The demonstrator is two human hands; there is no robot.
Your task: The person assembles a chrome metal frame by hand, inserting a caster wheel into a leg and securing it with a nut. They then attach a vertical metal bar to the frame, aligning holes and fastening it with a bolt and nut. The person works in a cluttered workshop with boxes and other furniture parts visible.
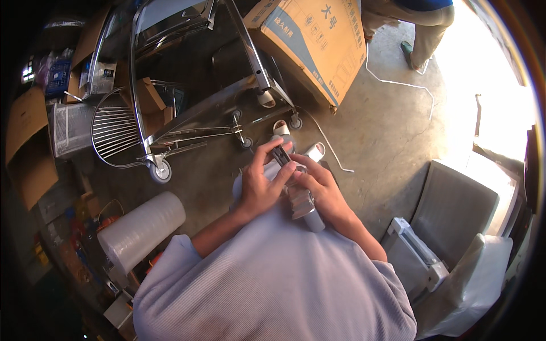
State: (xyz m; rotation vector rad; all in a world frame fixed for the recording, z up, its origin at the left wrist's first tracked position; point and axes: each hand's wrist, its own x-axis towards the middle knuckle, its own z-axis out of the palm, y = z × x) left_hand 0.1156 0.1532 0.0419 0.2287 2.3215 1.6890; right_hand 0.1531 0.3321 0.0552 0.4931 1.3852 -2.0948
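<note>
Hands on a metal part over the workshop floor

Hands meet at the centre of the frame, just above the person's grey shirt. The left hand [259,184] curls its fingers around the upper end of a long grey metal part [300,200], thumb and fingers pressed on it. The right hand [321,190] grips the same part from the other side, fingers closed about its middle, and the part's lower end sticks out toward the shirt. To the lower left lies a roll of bubble wrap [142,227] on the floor. At the lower right stand grey flat panels [455,210], one in clear plastic. Beyond the hands, a wheeled steel frame [187,122] fills the upper left. A large cardboard box [318,40] leans at the top centre, and another person's legs [421,25] stand at the top right.
</note>
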